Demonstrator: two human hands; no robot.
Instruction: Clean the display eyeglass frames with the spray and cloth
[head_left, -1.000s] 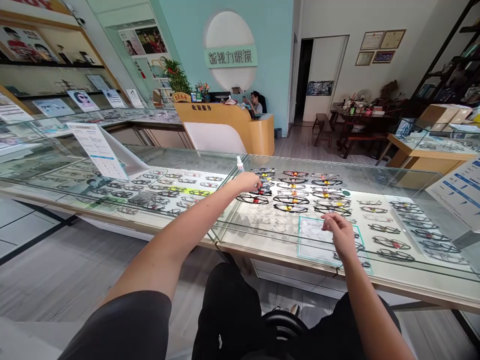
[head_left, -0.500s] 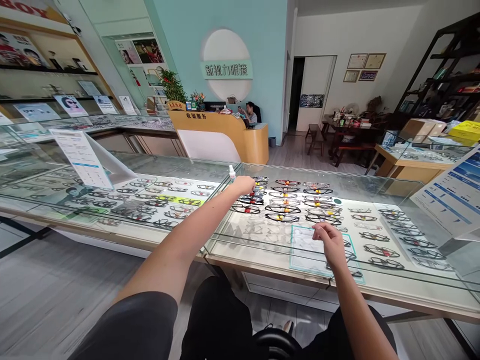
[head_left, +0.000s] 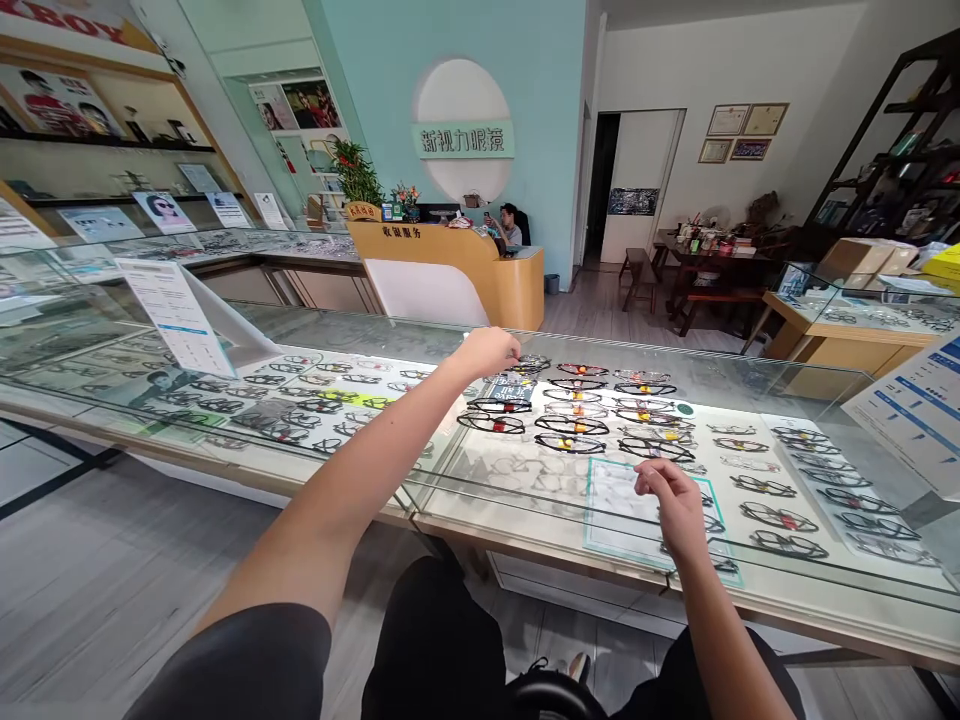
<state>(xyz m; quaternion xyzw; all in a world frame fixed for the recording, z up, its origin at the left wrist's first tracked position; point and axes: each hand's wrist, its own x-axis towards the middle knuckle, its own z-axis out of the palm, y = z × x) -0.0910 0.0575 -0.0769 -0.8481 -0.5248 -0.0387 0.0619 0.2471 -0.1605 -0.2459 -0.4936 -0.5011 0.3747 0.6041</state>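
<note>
Reaching across the glass worktop, left hand curls, grip unclear; right hand loosely open near front edge.

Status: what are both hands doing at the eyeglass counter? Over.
Left hand curled shut at clear glass countertop, contents hidden. Right hand loose, empty, over teal-edged white sheet. Black eyeglass frames under glass between them.

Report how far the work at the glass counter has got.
Done: the eyeglass frames lie in tidy rows under the glass counter top. In hand: the left hand is curled at the far edge, whatever it grips hidden; the right hand rests empty above the teal-edged sheet. Left: what remains cannot be told from this view.
</note>
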